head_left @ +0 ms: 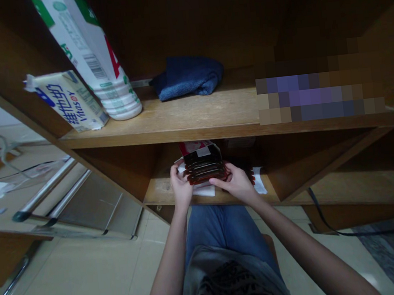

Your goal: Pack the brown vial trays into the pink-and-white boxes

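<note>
Stack of dark packets (204, 169) is over the lower shelf (159, 190), near its front; contact with it unclear. Left hand (181, 185) grips one side, right hand (239, 183) the other. Likely a holding step; next move probably calls for even support. Blue cloth (189, 76) lies above the lower shelf.

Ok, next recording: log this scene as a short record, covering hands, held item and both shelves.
Left hand: left hand holding the left side of the stack
Right hand: right hand at its right side
Held item: stack of dark packets, contents unreadable
Upper shelf: Vitasoy carton left of a large white bottle; blue cloth further right; right part pixelated
Lower compartment: white paper to the right of the right hand
</note>
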A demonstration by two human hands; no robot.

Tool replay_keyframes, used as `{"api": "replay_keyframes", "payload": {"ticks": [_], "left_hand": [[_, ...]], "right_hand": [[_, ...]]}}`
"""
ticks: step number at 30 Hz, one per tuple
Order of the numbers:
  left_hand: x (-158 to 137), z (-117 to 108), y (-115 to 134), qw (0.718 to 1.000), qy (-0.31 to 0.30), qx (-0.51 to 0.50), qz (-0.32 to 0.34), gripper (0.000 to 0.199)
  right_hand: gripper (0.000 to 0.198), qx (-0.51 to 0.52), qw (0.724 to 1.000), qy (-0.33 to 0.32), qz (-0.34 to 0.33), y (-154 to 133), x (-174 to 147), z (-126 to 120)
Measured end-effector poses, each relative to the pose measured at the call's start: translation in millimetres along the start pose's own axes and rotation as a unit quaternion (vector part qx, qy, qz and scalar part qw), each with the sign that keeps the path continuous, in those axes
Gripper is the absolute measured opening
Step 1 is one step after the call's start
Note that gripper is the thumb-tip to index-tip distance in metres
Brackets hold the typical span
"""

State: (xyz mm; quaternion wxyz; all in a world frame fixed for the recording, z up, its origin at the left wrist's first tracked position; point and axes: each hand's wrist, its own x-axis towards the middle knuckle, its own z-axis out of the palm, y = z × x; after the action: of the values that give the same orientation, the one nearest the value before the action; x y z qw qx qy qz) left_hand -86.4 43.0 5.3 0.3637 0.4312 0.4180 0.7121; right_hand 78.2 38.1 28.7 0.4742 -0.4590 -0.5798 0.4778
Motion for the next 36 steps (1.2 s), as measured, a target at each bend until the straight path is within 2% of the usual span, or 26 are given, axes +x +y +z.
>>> {"api": "replay_keyframes", "payload": {"ticks": [2, 3, 5, 9, 14, 19, 21, 27, 31, 36], "left_hand": [[3.6, 1.0, 7.2, 1.000, 0.008, -0.004, -0.009, 0.050], [5.4, 1.8, 11.0, 1.000, 0.013, -0.002, -0.015, 0.052], [9.0, 3.7, 18.7, 0.999, 0.018, 0.003, -0.034, 0.054], [16.6, 8.7, 31.4, 0.998, 0.007, -0.003, -0.062, 0.055], [20.1, 15.3, 32.7, 0.998, -0.021, 0.005, -0.058, 0.061], [14.4, 19.0, 24.1, 0.999, -0.011, 0.007, -0.043, 0.058], [13.8, 18.7, 23.4, 0.999, -0.007, 0.004, -0.046, 0.056], [22.5, 17.4, 33.0, 0.998, 0.002, 0.023, -0.059, 0.061], [27.5, 16.0, 34.0, 0.998, -0.011, 0.030, -0.046, 0.059], [27.9, 10.1, 21.1, 0.999, -0.037, 0.015, -0.006, 0.061]], "right_hand": [[0.043, -0.117, 0.990, 0.066, -0.048, -6.3, 2.6, -6.2], [0.044, -0.145, 0.983, 0.088, -0.075, -9.6, 3.8, -8.3], [0.047, -0.148, 0.979, 0.092, -0.110, -15.2, 6.4, -10.4], [0.051, -0.139, 0.984, 0.072, -0.087, -20.1, 12.2, -7.1], [0.048, -0.185, 0.971, 0.119, -0.096, -21.6, 21.0, -0.7], [0.045, -0.243, 0.952, 0.148, -0.113, -16.1, 27.6, 0.6], [0.042, -0.229, 0.955, 0.147, -0.120, -13.5, 26.7, -0.2], [0.031, -0.095, 0.977, 0.119, -0.151, -12.1, 19.1, -1.1], [0.026, -0.091, 0.976, 0.105, -0.166, -7.9, 18.0, 1.5], [0.024, -0.094, 0.973, 0.116, -0.178, -2.4, 15.3, 1.5]]}}
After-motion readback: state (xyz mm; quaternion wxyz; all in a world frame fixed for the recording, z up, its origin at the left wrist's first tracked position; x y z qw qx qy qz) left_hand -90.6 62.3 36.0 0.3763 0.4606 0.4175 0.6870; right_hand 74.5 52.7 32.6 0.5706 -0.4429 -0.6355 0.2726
